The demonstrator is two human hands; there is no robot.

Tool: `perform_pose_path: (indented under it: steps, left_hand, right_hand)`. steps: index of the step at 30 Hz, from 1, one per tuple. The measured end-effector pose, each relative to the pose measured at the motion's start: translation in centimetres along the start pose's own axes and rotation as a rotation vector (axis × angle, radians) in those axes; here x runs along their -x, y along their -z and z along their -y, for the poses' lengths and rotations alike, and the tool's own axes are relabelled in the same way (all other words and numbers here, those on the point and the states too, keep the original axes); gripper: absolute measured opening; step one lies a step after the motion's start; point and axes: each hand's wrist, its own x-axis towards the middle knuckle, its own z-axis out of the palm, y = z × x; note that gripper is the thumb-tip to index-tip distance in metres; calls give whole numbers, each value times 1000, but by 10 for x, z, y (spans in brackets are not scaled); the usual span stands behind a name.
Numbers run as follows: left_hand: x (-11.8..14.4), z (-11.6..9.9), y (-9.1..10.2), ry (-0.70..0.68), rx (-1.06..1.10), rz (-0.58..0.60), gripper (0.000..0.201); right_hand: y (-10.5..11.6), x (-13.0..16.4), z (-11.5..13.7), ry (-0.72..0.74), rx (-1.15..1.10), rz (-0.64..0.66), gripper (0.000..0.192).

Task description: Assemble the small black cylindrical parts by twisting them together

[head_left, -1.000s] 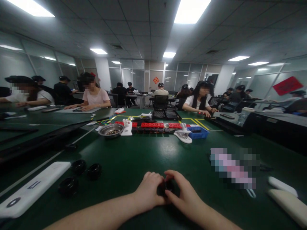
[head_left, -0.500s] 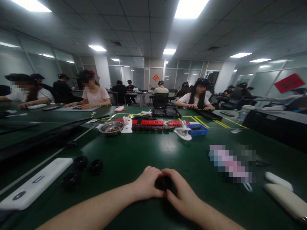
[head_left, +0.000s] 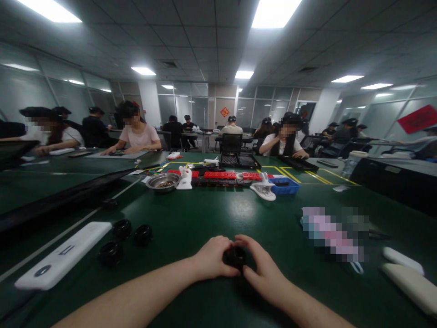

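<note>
A small black ring-shaped piece (head_left: 238, 258), glossy with a hole facing up, is held low over the green table in front of me. My left hand (head_left: 215, 257) grips its left side, fingers curled behind and thumb along the front. Around the right side curve the fingers and thumb of my right hand (head_left: 261, 266), the thumb tip at its lower edge. Three similar black rings, a front one (head_left: 109, 253), a rear one (head_left: 122, 228) and a right one (head_left: 143, 234), lie left of my hands. Fingers hide part of the held ring.
A white power strip (head_left: 64, 255) lies at left. Farther back are a metal bowl (head_left: 163, 183) of small parts, white clamps (head_left: 263, 187), red strips (head_left: 220, 175) and a blue tray (head_left: 286, 187). A blurred pink item (head_left: 332, 234) lies at right. Co-workers sit across the table.
The held ring has tilted so its hole shows more, and my right thumb and fingers have loosened slightly around it. The view has shifted a little left. A co-worker at right raised a hand.
</note>
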Motion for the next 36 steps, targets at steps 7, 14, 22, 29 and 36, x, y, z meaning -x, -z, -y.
perform_pose_path:
  steps: [7,14,22,29,36]
  left_hand:
    - [0,0,0,-13,25,12,30]
    - [0,-2,1,-13,38,31,30]
    - [-1,-4,0,-8,37,6,25]
    - [0,-3,2,-15,47,6,27]
    - [0,0,-2,-15,49,11,26]
  right_hand:
    - [-7,-4,1,-58,121,-119,45]
    - [-6,0,5,75,18,-19,55]
    - [-10,-6,0,-89,100,-112,41]
    - [-4,-1,5,55,51,-58,52]
    - [-10,-7,1,-105,-17,-133,37]
